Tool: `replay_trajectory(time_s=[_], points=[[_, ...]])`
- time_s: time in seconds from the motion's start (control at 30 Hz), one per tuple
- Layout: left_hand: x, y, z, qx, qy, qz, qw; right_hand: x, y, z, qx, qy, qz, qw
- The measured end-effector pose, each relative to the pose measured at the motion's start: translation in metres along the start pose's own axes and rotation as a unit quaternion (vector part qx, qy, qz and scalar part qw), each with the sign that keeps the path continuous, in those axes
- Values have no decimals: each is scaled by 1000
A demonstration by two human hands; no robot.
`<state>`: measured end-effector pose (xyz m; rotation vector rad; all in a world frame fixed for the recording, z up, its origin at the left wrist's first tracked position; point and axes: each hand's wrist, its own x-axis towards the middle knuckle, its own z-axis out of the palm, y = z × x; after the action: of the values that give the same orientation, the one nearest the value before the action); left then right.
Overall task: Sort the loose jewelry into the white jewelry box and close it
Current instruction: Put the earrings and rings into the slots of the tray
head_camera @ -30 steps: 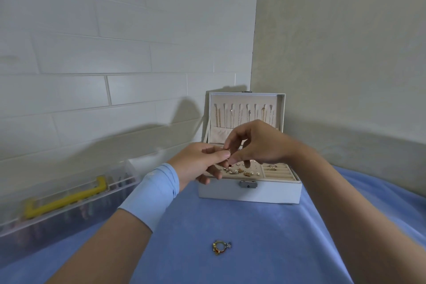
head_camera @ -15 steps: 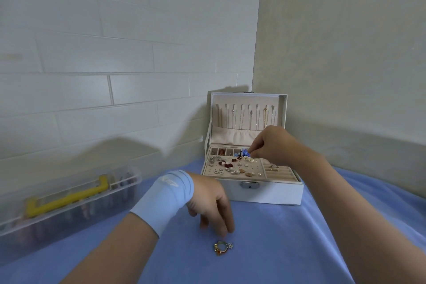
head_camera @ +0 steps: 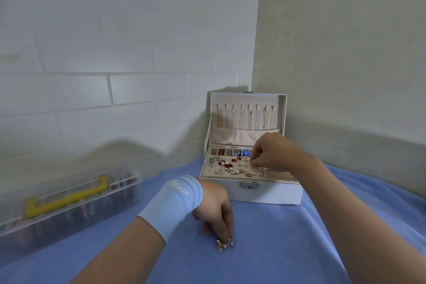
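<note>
The white jewelry box point(head_camera: 265, 192) stands open at the back of the blue cloth, lid upright with necklaces hanging inside. Its beige tray holds several earrings and small pieces. My right hand point(head_camera: 270, 153) hovers over the tray's right side, fingertips pinched together on something too small to make out. My left hand point(head_camera: 216, 208), with a light blue wristband, reaches down to the cloth in front of the box. Its fingertips pinch a gold ring with a small stone point(head_camera: 224, 244) that still rests on the cloth.
A clear plastic storage case with a yellow handle point(head_camera: 66, 198) lies at the left against the tiled wall. The box sits in the corner of two walls. Blue cloth point(head_camera: 276, 249) covers the surface.
My hands were joined above the box; the left has dropped to the cloth and closed its fingertips on the ring. The right hand has stayed over the tray, lowering slightly.
</note>
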<state>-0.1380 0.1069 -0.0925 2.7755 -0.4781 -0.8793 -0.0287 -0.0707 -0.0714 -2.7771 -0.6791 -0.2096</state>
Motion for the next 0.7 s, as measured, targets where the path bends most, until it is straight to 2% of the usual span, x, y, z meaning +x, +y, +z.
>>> replay_trajectory(time_s=[0.1,0.23,0.43,0.63,0.7], points=[[-5,-7,-5,-57,35,21,998,-1,-1,0,-4,7,2,1000],[-10,-19,-11,-153,135,66,977,-1,0,0,-2,1,4,1000],[-12,-25,-16,-327,241,106,908,0,0,-2,-3,-13,0,1000],[-10,-28,-17,-395,324,106,853,-4,0,-2,4,-4,1,1000],[-10,-30,-19,-424,363,105,823,-3,0,-3,13,-13,0,1000]])
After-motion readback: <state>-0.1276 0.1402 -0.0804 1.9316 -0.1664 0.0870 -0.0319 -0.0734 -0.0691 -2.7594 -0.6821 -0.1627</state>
